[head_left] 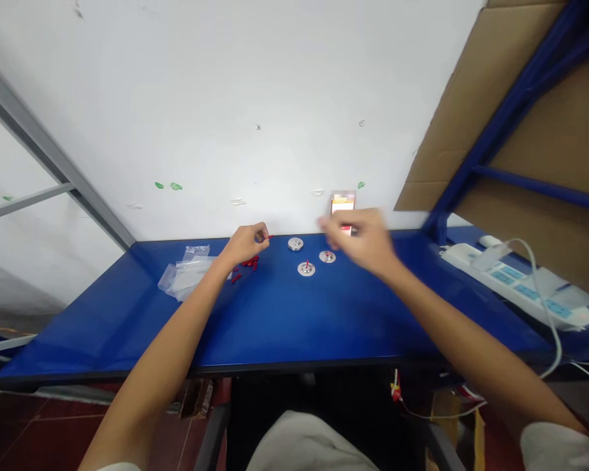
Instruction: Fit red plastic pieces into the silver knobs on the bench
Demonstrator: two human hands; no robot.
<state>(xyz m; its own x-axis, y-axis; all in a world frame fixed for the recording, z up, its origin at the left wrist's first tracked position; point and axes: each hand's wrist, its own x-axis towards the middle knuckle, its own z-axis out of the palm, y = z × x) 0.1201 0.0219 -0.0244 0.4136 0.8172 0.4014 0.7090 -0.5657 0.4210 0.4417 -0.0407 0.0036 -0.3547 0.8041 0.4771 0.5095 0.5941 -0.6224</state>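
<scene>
My left hand (248, 243) is closed in a pinch, and the tip of a small red piece (270, 237) pokes out from its fingertips. Just below it lies a loose pile of small red pieces (250, 262), too small to identify. My right hand (360, 237) is raised above the table, smeared by motion, so its fingers cannot be read. Between the hands sit three round silver metal discs. The front disc (306, 269) has a red piece standing in it, the right disc (328, 257) shows red bits, and the back disc (295, 244) looks thicker, with no red visible.
Clear plastic bags (184, 278) lie on the left of the blue table (275, 327). Behind my right hand a lit phone (342, 204) leans on the white wall. A white power strip (517, 284) with plugs and cables lies right, near a blue metal frame (476, 154) and cardboard.
</scene>
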